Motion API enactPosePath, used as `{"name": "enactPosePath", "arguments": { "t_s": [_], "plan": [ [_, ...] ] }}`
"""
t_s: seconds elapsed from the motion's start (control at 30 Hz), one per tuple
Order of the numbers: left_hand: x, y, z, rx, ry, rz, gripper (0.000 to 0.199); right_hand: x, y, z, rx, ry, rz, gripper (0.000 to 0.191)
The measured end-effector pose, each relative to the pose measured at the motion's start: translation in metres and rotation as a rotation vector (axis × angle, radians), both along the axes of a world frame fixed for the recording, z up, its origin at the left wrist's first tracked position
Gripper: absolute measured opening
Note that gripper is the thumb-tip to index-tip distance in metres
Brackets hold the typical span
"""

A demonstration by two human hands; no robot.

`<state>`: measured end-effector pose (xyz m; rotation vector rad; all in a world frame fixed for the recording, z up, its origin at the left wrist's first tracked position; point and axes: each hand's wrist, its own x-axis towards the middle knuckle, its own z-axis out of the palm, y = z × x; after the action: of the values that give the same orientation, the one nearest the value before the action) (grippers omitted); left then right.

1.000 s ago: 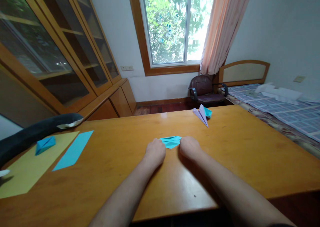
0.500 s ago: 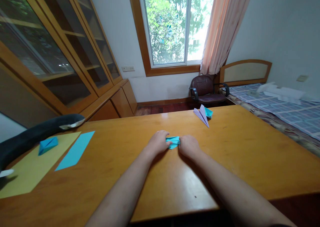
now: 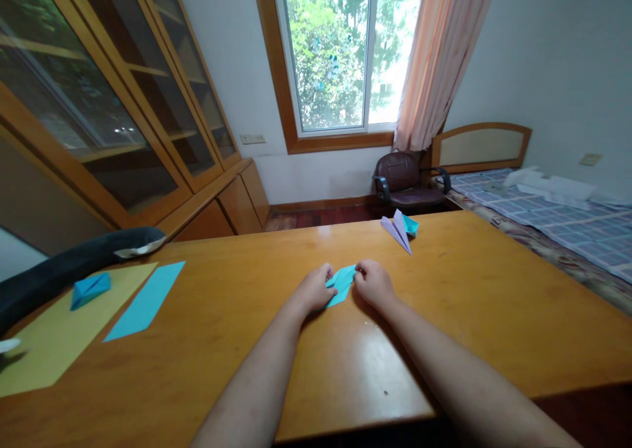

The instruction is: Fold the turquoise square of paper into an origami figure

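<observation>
Two hands: left (image 3: pixel 316 289) clamped on the paper's left side, thumb on top; right (image 3: pixel 374 281) pinching its far-right corner.
Turquoise paper (image 3: pixel 342 285): one, between them at mid-table (image 3: pixel 222 362), and it's swung round! Level half a second ago, slanted now; looks like repositioning mid-work.
Yellow sheet (image 3: pixel 69 343): one, off left, bearing one blue folded piece (image 3: pixel 91 289).
Strip (image 3: pixel 147 300): one, beside it.
Purple plane (image 3: pixel 396 232): one, farther off, with one teal piece (image 3: pixel 411 225).

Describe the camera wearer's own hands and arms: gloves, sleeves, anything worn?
Left hand and right hand: no gloves. Left forearm and right forearm: bare where visible, no watch or bracelet showing. Rings: can't tell, fingers partly hidden.
</observation>
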<state>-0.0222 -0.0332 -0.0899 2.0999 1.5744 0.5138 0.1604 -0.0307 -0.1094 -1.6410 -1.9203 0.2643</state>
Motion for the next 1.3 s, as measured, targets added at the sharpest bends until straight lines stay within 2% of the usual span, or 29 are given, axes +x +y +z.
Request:
{"name": "enactPosePath", "arguments": {
  "t_s": [0.13, 0.2, 0.3, 0.37, 0.47, 0.67, 0.8, 0.87, 0.97, 1.07, 1.17, 1.23, 1.3],
  "plan": [
    [-0.005, 0.007, -0.005, 0.024, -0.279, 0.04, 0.018, -0.001, 0.004, -0.006, 0.028, 0.305, -0.037, 0.013],
    [-0.003, 0.011, -0.009, 0.027, -0.476, 0.095, 0.021, -0.005, 0.003, -0.007, -0.038, 0.518, -0.009, 0.014],
    [0.007, 0.012, -0.013, -0.019, -0.775, 0.173, 0.03, -0.014, -0.001, -0.005, -0.248, 0.846, 0.149, 0.026],
    [0.015, 0.008, -0.014, -0.057, -0.922, 0.187, 0.033, -0.018, -0.005, -0.004, -0.335, 0.946, 0.267, 0.033],
    [0.026, 0.003, -0.015, -0.056, -0.977, 0.169, 0.033, -0.021, -0.009, -0.002, -0.335, 0.962, 0.311, 0.036],
    [0.028, 0.0, -0.017, 0.031, -0.95, 0.079, 0.018, -0.015, -0.004, -0.006, -0.241, 1.072, 0.186, 0.032],
    [0.028, 0.001, -0.019, 0.036, -0.972, 0.107, 0.024, -0.015, -0.003, -0.007, -0.201, 1.137, 0.208, 0.032],
    [0.029, 0.0, -0.017, 0.02, -0.994, 0.098, 0.029, -0.016, -0.006, -0.004, -0.19, 1.133, 0.238, 0.032],
    [0.031, -0.002, -0.012, 0.032, -1.031, 0.051, 0.022, -0.017, -0.011, 0.004, -0.099, 1.017, 0.287, 0.026],
    [0.031, -0.004, -0.008, 0.056, -1.056, 0.002, 0.02, -0.014, -0.015, 0.013, 0.111, 0.807, 0.335, 0.016],
    [0.028, -0.003, -0.009, 0.035, -1.025, -0.036, 0.023, -0.006, -0.016, 0.017, 0.286, 0.591, 0.369, 0.017],
    [0.025, 0.0, -0.011, 0.033, -1.018, -0.016, 0.026, 0.0, -0.014, 0.017, 0.35, 0.427, 0.348, 0.02],
    [0.019, 0.007, -0.015, 0.074, -1.055, 0.063, 0.031, 0.006, -0.012, 0.016, 0.36, 0.235, 0.296, 0.022]
  ]
}}
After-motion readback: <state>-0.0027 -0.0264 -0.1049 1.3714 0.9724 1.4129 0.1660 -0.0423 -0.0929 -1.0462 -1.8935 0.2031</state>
